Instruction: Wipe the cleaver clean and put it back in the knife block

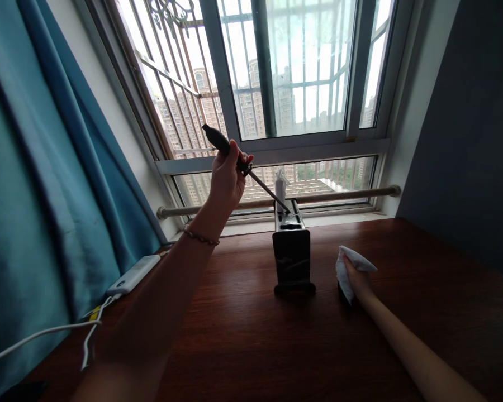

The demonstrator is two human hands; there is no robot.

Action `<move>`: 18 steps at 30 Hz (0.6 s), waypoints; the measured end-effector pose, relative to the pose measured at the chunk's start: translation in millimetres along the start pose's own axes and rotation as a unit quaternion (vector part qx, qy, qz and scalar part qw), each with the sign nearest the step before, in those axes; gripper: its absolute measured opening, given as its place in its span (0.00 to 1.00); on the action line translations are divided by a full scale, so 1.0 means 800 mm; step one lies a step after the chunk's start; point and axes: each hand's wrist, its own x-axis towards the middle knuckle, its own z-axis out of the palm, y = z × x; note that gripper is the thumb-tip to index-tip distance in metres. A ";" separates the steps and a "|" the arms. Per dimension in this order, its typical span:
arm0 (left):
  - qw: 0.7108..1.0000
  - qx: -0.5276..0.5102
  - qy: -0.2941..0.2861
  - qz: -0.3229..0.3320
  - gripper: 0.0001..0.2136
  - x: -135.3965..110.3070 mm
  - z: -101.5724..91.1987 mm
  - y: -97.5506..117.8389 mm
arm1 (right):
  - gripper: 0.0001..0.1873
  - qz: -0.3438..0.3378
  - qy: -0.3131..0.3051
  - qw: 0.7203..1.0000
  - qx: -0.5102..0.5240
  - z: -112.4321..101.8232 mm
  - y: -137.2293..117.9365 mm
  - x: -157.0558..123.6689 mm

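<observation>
My left hand [228,177] is closed around the dark handle of a honing steel [265,187], a long thin rod with a guard. The rod slants down to the right, its tip at the top of a black knife block [292,259]; I cannot tell whether the tip is inside a slot. A white wrapped item [280,190] stands upright at the back of the block's top. To the right of the block, my right hand [357,277] grips a crumpled white cloth [344,273] just above the table. The fingertips are partly hidden by it.
The block stands on a brown wooden table [235,324]. At the left edge lie a white power strip [134,274] and white cables [37,336], beside a blue curtain [37,167]. A rail [343,195] runs across the window behind the table.
</observation>
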 end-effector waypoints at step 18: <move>0.950 0.279 -0.127 0.058 0.09 0.073 0.077 -0.038 | 0.31 0.009 -0.018 1.000 -0.019 -0.001 -0.003 -0.002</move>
